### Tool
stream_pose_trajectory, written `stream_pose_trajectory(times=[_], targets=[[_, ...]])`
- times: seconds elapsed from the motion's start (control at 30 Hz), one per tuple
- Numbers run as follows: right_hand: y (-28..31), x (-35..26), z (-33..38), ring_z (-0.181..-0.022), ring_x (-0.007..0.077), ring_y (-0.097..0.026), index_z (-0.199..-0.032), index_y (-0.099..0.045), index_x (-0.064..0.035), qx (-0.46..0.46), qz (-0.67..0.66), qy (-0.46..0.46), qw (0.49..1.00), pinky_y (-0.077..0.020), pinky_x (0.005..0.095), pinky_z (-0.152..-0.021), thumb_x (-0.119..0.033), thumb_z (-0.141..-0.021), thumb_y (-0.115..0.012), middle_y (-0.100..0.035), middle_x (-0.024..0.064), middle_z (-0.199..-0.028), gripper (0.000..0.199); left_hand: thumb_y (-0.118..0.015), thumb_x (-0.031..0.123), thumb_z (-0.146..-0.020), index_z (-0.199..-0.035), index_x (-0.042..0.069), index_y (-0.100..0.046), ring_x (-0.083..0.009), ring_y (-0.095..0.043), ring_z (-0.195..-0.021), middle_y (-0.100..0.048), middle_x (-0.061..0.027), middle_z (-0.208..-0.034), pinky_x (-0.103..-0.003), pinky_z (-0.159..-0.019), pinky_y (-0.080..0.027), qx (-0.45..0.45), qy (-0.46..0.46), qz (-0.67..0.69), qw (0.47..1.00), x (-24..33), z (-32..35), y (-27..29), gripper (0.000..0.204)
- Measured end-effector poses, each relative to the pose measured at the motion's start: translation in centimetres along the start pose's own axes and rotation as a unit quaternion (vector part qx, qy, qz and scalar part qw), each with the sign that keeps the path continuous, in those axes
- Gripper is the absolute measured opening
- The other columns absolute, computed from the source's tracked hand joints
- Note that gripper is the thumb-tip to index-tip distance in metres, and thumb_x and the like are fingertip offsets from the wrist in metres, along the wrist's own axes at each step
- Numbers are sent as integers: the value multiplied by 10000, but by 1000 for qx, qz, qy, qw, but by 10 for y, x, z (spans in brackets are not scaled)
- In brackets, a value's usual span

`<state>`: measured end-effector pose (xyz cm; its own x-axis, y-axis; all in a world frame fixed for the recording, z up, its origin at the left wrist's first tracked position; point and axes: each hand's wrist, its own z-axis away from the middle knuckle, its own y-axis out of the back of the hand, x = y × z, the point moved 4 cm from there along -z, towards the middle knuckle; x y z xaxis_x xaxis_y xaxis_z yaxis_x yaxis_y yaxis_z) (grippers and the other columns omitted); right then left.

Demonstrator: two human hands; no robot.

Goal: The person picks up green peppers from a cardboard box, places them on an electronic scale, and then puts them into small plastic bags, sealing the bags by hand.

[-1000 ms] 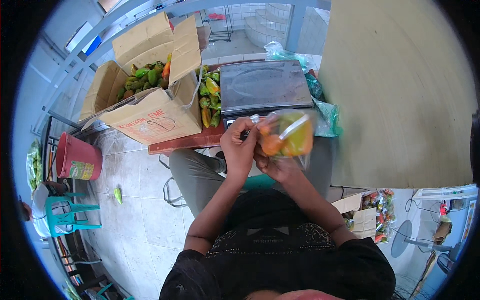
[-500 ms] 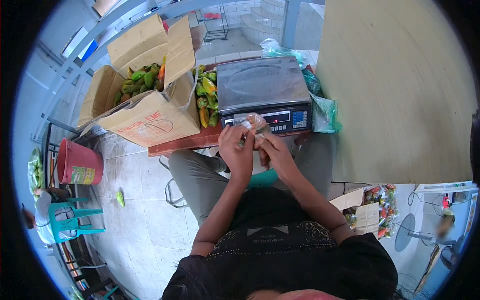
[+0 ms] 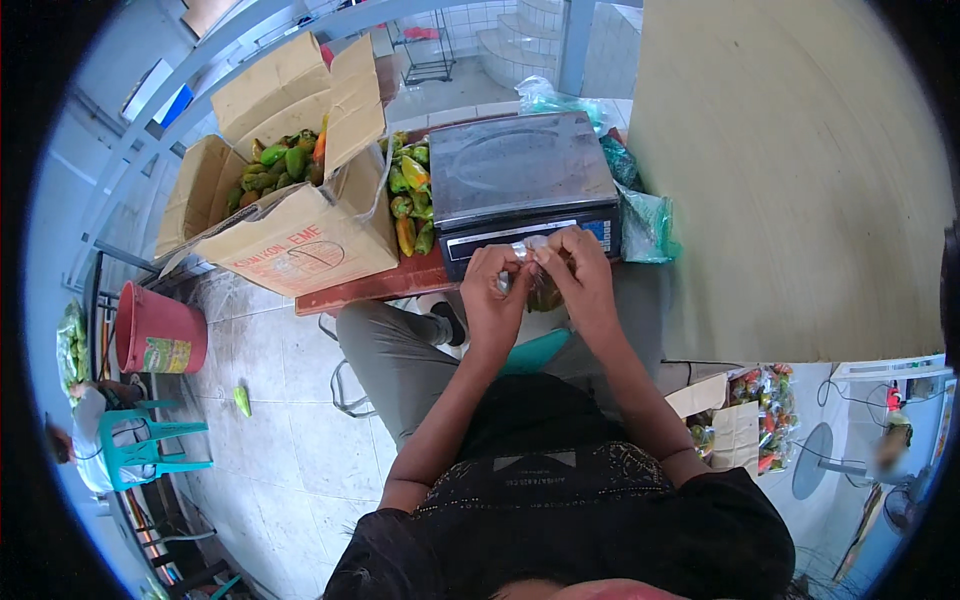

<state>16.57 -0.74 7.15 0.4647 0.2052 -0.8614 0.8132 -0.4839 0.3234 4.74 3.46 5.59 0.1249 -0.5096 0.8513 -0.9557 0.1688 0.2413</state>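
Observation:
Just in front of the digital weighing scale (image 3: pixel 522 170), a small clear plastic bag (image 3: pixel 545 295) hangs between my two hands, with something greenish-brown inside that I cannot make out clearly. My left hand (image 3: pixel 492 297) is closed, pinching the top of the bag. On the bag's other side, my right hand (image 3: pixel 590 285) pinches the same top with bent fingers. Both hands cover part of the scale's front panel. Green, yellow and orange peppers (image 3: pixel 410 190) lie left of the scale, beside an open cardboard box (image 3: pixel 305 250) that holds more peppers.
Green plastic bags (image 3: pixel 648 225) lie right of the scale, beside a large pale board (image 3: pixel 790 180). A red-brown bench (image 3: pixel 350 287) carries scale and box. At left are a red bucket (image 3: pixel 160 328), a green chair (image 3: pixel 150 445) with a person, and one pepper (image 3: pixel 242 401) on the floor.
Both hands have moved right with the bag. Its filled part now hangs below my fingers, and my right hand has come up level with the scale's front panel.

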Motion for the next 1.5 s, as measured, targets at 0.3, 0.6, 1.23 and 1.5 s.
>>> stream_pose_trajectory(times=[0.3,0.6,1.23,1.5], targets=[[-8,6,6,-663,61,-464,-780,-526,-36,44,-158,-82,983,-379,197,-630,-68,-783,-581,-522,9,-758,64,-598,-10,-705,-825,7,-574,-196,-483,-664,-535,-78,-724,-282,-609,-392,27,55,36,997,0,6,4,123],[-1,23,8,-689,84,-503,-845,-551,-17,107,-141,-94,980,-406,210,-642,-10,-764,-576,-536,31,-764,85,-528,85,-775,-1047,-11,-518,-286,-501,-870,-558,-149,-933,-363,-826,-369,-89,13,32,995,15,12,-6,289],[0,40,18,-692,107,-518,-836,-566,-8,74,-49,-96,991,-422,232,-650,7,-749,-561,-550,40,-777,88,-547,-49,-711,-949,16,-539,-285,-542,-871,-533,-138,-924,-334,-739,-434,-27,5,21,999,26,11,-6,247],[-19,37,23,-687,90,-500,-821,-558,-2,-3,-129,-98,987,-405,216,-623,26,-758,-529,-533,30,-769,75,-571,-53,-692,-830,17,-507,-202,-523,-715,-519,-90,-796,-295,-643,-418,-12,34,-24,999,4,9,1,167]])
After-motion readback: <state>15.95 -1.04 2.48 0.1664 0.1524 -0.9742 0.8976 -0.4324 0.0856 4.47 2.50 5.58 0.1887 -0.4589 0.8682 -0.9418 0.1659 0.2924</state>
